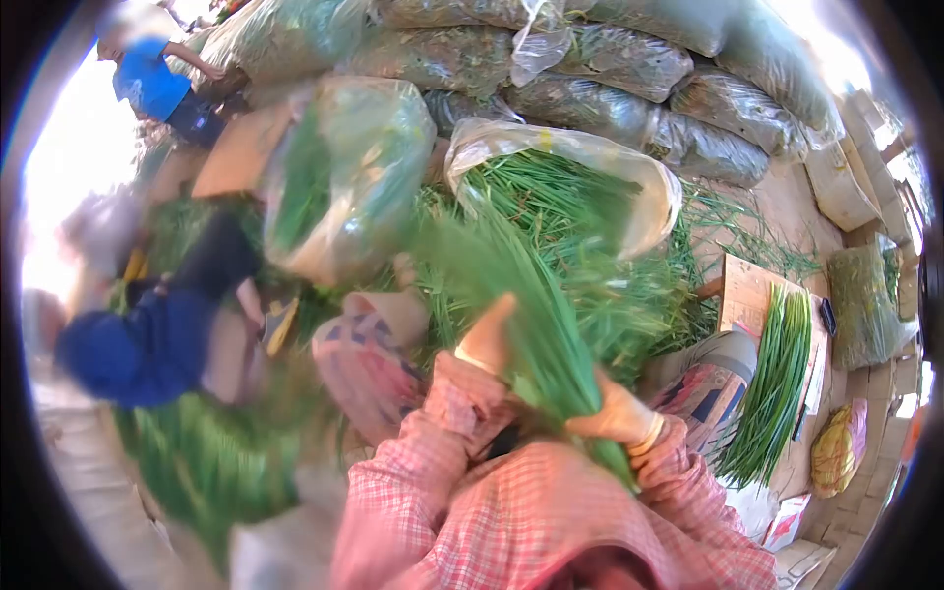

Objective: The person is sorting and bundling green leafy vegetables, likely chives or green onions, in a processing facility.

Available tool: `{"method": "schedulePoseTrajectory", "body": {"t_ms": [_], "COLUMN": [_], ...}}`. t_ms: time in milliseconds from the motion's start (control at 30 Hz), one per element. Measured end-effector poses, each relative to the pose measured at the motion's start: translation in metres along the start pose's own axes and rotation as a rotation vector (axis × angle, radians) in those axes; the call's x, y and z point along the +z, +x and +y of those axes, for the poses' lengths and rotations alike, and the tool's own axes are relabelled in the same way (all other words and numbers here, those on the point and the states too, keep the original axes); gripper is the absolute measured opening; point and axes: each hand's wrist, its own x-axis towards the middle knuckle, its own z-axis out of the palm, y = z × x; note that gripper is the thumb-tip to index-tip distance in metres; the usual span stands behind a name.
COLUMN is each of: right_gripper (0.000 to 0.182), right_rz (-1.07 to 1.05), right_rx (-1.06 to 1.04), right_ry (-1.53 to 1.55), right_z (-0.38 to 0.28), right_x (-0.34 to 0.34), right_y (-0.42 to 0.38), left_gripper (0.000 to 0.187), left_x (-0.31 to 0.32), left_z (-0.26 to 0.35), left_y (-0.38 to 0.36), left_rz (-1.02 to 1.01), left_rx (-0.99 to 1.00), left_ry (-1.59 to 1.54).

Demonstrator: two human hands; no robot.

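A thick bunch of long green chives point(541, 315) slants across my lap, its leafy end away from me and blurred by motion. My right hand point(619, 415) is wrapped round it near the lower end. Against the bunch's left side lies my left hand point(487, 339), smeared, with its thumb pointing up; how its other fingers are set is hidden. Beyond both hands, loose chives point(629, 305) are heaped between my knees, in front of an open clear plastic bag point(654, 202) with more greens in it.
To the right, a wooden board point(742, 295) carries a laid-out bunch of chives point(772, 383). Stuffed plastic sacks point(610, 64) are stacked at the back. At left a person in dark blue point(147, 339) bends over greens; another in a blue shirt point(152, 79) is farther back.
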Motion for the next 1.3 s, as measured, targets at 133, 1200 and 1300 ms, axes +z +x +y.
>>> {"method": "schedulePoseTrajectory", "body": {"t_ms": [133,1200,1300], "right_gripper": [0.087,0.020,0.016], "right_rz": [-0.101,0.391,0.534], "right_rx": [-0.028,-0.071,-0.110], "right_ry": [-0.134,0.993,1.074], "right_z": [-0.013,-0.017,0.055], "right_x": [0.006,-0.009,-0.086], "right_y": [0.005,0.120,0.118], "left_gripper": [0.072,0.023,0.022], "left_x": [0.007,0.090,0.058], "left_z": [0.043,0.185,0.197], "left_y": [0.001,-0.117,-0.155], "left_rz": [0.016,-0.288,0.000], "left_rx": [0.091,0.928,1.124], "left_ry": [-0.076,0.460,0.291]}}
